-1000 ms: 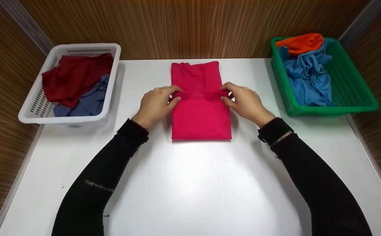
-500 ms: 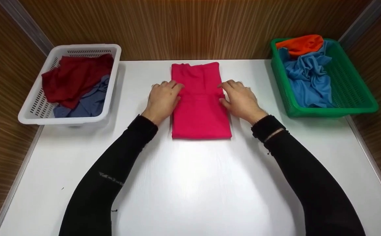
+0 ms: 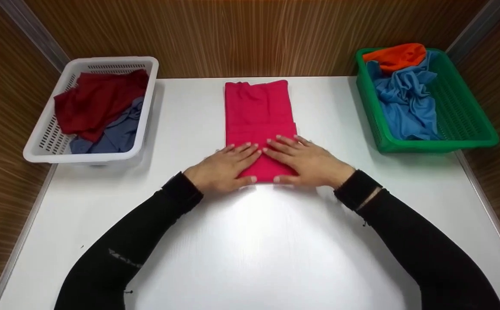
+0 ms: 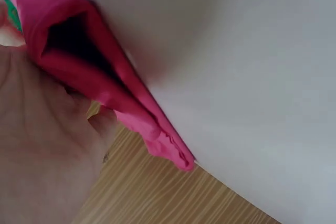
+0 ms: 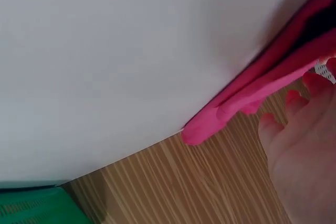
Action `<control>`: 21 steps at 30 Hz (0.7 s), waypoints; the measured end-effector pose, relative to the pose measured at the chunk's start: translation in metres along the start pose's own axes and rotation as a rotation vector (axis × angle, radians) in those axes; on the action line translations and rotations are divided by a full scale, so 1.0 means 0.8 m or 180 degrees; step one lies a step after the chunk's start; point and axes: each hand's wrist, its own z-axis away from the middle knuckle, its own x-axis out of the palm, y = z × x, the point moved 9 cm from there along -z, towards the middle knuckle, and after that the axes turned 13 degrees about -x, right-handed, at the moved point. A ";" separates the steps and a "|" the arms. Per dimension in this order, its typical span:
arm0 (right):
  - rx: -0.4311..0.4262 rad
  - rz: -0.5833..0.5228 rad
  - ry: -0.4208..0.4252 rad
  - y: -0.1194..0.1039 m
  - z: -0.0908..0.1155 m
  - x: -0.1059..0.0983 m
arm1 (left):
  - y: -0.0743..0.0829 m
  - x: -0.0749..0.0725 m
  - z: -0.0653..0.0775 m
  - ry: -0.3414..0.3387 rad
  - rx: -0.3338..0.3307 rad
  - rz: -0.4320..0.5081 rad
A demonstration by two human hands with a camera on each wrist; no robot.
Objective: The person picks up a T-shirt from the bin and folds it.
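Note:
A folded pink cloth garment [image 3: 258, 103] lies on the white table, its near part doubled over into a thicker layer. Across that near part rests my left hand [image 3: 228, 168], fingers straight and pointing inward. From the other side my right hand [image 3: 306, 161] lies on it too, with spread, straight fingers almost meeting the left ones. Both thumbs are along the near folded edge. In the left wrist view, the pink garment [image 4: 100, 72] shows a dark gap between its layers at the side. The right wrist view shows the garment [image 5: 252, 87] beside the right fingers.
At the back left stands a white basket [image 3: 146, 129] holding dark red cloth [image 3: 99, 101] and grey-blue cloth [image 3: 116, 133]. A green basket [image 3: 469, 144] at the back right holds blue cloth [image 3: 407, 101] and orange cloth [image 3: 398, 56]. Wood-grain panels [image 3: 250, 38] border the table [image 3: 250, 249].
Both hands have let go of the garment's folded-over edge, which now lies down flat. They have moved toward the near edge and inward, laying straight fingers on the cloth.

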 end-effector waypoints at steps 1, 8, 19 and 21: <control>-0.0027 0.0024 -0.0043 -0.003 0.004 0.004 | -0.001 0.004 0.004 -0.0039 0.0006 -0.0014; -0.0009 0.0068 -0.0191 -0.002 0.024 0.021 | -0.014 0.018 0.019 -0.0210 0.0011 -0.0233; -0.0141 0.0380 -0.0007 0.005 0.028 -0.001 | -0.021 -0.004 0.024 0.0218 0.0036 -0.0483; -0.0148 0.0381 0.0149 0.008 0.029 -0.016 | -0.023 -0.017 0.025 0.0330 0.0019 -0.0346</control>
